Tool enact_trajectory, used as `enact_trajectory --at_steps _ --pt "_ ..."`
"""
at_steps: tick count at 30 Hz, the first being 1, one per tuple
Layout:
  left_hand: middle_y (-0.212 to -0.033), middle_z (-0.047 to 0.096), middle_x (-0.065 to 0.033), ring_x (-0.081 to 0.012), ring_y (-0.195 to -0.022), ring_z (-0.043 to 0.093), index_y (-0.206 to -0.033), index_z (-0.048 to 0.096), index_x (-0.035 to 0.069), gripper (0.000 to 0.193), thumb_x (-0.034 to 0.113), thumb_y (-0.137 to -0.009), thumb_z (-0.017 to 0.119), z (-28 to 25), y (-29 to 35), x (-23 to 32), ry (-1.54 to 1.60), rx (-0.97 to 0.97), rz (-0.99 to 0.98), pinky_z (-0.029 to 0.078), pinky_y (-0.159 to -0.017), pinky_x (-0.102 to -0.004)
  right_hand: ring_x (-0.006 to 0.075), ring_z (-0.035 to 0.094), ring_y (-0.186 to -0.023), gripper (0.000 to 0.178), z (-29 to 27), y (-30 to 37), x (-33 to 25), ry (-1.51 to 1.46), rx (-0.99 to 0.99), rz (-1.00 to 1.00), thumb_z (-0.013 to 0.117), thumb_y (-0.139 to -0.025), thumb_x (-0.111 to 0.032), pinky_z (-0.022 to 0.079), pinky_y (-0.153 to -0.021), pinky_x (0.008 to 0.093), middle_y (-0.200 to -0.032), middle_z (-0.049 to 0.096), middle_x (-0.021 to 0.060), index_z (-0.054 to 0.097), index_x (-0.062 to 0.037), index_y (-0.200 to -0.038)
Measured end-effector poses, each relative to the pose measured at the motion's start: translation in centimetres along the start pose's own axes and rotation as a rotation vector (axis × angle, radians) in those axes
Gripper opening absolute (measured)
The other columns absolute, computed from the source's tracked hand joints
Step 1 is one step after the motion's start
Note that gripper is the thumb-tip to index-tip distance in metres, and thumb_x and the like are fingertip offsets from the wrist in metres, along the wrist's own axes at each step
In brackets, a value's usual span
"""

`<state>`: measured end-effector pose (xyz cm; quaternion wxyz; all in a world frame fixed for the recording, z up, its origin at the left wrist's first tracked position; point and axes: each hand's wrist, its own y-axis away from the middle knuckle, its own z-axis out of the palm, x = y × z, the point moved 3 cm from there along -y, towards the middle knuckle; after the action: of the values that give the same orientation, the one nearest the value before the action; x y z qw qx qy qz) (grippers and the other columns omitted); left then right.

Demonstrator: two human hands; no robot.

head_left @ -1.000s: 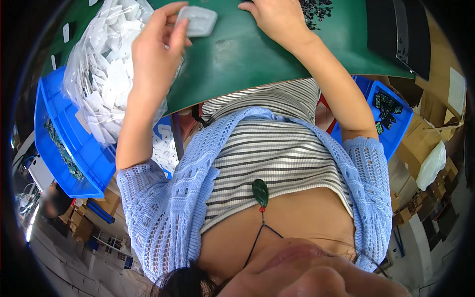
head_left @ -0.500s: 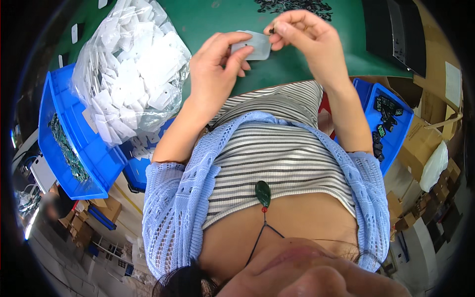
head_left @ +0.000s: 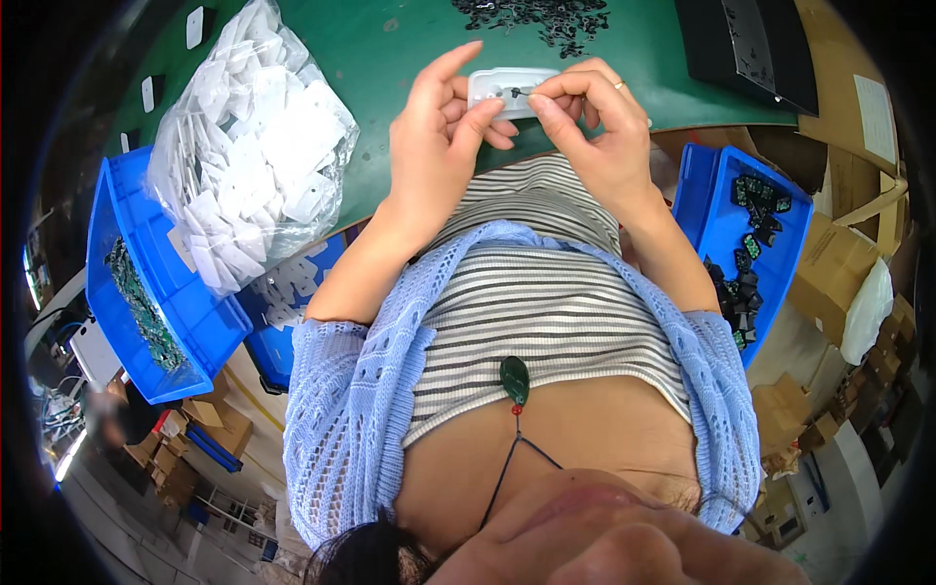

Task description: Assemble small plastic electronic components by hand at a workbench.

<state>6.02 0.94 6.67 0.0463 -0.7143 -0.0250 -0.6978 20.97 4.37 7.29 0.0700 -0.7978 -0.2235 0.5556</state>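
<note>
Between my two hands, above the near edge of the green table, is a shallow white plastic shell [head_left: 495,82] with its hollow side up. My left hand [head_left: 444,136] grips its left end, thumb at the near edge and fingers beneath. With thumb and forefinger, my right hand [head_left: 595,117] pinches at a small black part [head_left: 517,93] lying inside the shell. How that part sits in the shell is partly hidden by my fingertips. Beyond them, a pile of small black parts [head_left: 546,18] lies spread on the table.
At left a clear bag [head_left: 258,146] bulges with white plastic pieces, beside a tilted blue bin [head_left: 161,292] of green circuit boards. A blue bin [head_left: 785,219] at right holds black parts. A black box [head_left: 746,49] stands on the green table [head_left: 390,58] at right.
My right hand has brought the small black part down and left into the shell. The shell has been turned over from its outer face to its hollow side.
</note>
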Motion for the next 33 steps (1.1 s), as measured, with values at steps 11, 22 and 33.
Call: enact_trajectory --at_steps 11,22,33 --pt "-0.096 0.055 -0.0113 -0.0178 -0.077 0.063 -0.093 0.052 -0.006 0.01 0.0 -0.087 0.055 0.8 0.6 -0.6 0.203 -0.084 -0.063 0.053 -0.072 -0.0253 0.0059 0.046 -0.056 0.008 0.3 0.9 0.7 -0.174 -0.01 0.184 0.068 -0.075 -0.007 0.038 -0.05 0.0208 -0.071 0.054 0.0001 0.06 -0.0036 -0.077" --pt "-0.088 0.055 -0.0087 -0.0144 -0.071 0.062 -0.09 0.053 -0.005 0.007 0.0 -0.086 0.056 0.4 0.3 -0.6 0.206 -0.107 -0.055 0.053 -0.064 -0.0235 0.0089 0.043 -0.067 0.022 -1.4 0.5 0.7 -0.121 0.099 0.168 0.072 -0.072 -0.014 0.039 -0.06 0.022 -0.081 0.052 0.0013 0.06 -0.0039 -0.088" --pt "-0.091 0.063 -0.0132 -0.0168 -0.074 0.063 -0.103 0.054 -0.008 0.018 0.003 -0.09 0.05 2.8 1.7 -0.8 -0.055 -0.224 -0.272 0.05 -0.072 -0.0261 0.0178 0.06 -0.065 0.022 -1.7 3.5 3.6 -0.406 -0.144 0.336 0.069 -0.067 -0.013 0.045 -0.055 0.0324 -0.072 0.061 0.0073 0.051 -0.0046 -0.078"
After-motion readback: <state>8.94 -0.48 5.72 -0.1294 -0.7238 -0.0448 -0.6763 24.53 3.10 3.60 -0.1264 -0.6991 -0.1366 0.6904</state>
